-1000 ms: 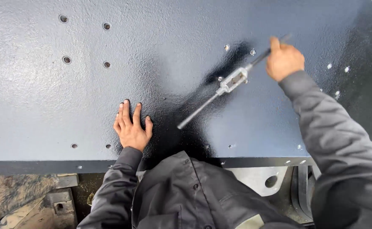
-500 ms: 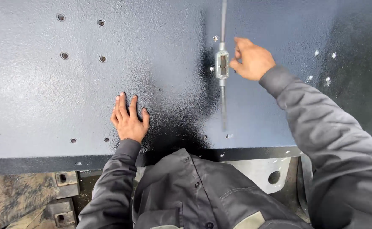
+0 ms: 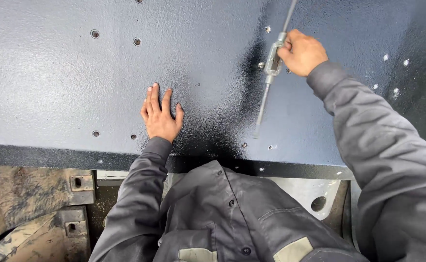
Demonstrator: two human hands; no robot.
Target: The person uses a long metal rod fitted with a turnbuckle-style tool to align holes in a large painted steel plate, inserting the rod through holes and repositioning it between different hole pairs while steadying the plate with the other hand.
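Note:
A large dark grey painted metal plate [image 3: 67,82] fills the upper view, dotted with small drilled holes. My left hand [image 3: 160,116] lies flat on it, fingers together, near the front edge. My right hand [image 3: 301,52] grips a long silver tap wrench [image 3: 271,73] at its middle block, over a hole in the plate. The wrench's two handles run almost straight up and down, one toward me and one past the top edge of the view.
The plate's front edge [image 3: 48,157] runs across the middle. Below it show rusty metal brackets [image 3: 79,187] at left, a light metal part with a round hole [image 3: 318,203] at right, and my grey work jacket [image 3: 232,218].
The tap wrench has turned: from slanted lower-left to upper-right a second ago to nearly vertical now. My right hand moved leftward with it. My left hand stays flat in place.

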